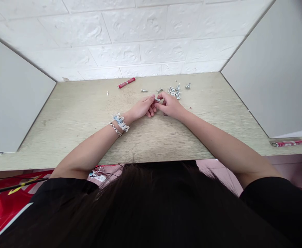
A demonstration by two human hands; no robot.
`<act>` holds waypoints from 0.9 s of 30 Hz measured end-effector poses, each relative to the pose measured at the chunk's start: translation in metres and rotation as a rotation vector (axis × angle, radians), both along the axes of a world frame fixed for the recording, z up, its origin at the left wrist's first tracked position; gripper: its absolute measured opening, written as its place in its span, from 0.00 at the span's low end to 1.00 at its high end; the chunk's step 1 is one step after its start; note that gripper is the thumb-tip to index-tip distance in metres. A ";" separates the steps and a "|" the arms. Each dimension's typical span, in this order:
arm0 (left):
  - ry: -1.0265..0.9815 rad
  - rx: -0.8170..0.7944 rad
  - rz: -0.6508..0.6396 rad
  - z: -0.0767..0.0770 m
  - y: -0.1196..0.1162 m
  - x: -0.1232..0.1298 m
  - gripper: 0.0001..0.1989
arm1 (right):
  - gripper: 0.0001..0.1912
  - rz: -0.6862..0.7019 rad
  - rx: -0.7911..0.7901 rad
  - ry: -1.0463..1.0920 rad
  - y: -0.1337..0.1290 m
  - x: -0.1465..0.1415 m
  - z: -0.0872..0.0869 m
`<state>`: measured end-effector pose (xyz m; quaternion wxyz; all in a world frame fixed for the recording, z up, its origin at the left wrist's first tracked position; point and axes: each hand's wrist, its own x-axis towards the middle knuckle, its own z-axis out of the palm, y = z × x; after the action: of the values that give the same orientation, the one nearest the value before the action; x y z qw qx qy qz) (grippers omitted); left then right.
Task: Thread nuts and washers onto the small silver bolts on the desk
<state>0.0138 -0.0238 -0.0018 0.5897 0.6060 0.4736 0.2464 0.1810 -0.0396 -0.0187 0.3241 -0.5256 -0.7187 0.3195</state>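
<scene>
Between my two hands, just above the desk, is a small silver bolt [157, 100]. My left hand [143, 106] pinches one end of it, thumb on top and the other fingers curled below. The fingers of my right hand [169, 104] close round its other end; whether a nut or washer sits there is too small to tell. Behind my hands lie a single bolt [144, 90] and another bolt [160, 90]. A cluster of bolts with nuts and washers [177, 90] lies just beyond my right hand, and one more bolt [188, 85] stands apart to its right.
A red tube [126, 83] lies near the white brick wall [140, 51]. Another red tube [291, 143] is at the desk's right front edge. Grey panels stand on the left [13, 96] and right [275, 75] of the wooden desk [83, 113].
</scene>
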 end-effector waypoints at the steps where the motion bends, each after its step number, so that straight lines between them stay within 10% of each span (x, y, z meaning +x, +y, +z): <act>1: 0.002 0.004 0.000 0.000 0.000 0.000 0.24 | 0.09 0.000 0.001 -0.004 0.000 0.000 0.000; 13: -0.005 0.027 -0.027 0.000 0.000 -0.001 0.24 | 0.29 -0.022 0.106 0.013 0.005 0.003 -0.008; 27: 0.014 0.028 -0.009 0.003 -0.003 0.000 0.25 | 0.13 -0.024 0.009 0.031 0.002 0.001 -0.005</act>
<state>0.0140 -0.0268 0.0015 0.5789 0.6181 0.4715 0.2460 0.1825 -0.0375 -0.0234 0.3416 -0.5277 -0.7087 0.3204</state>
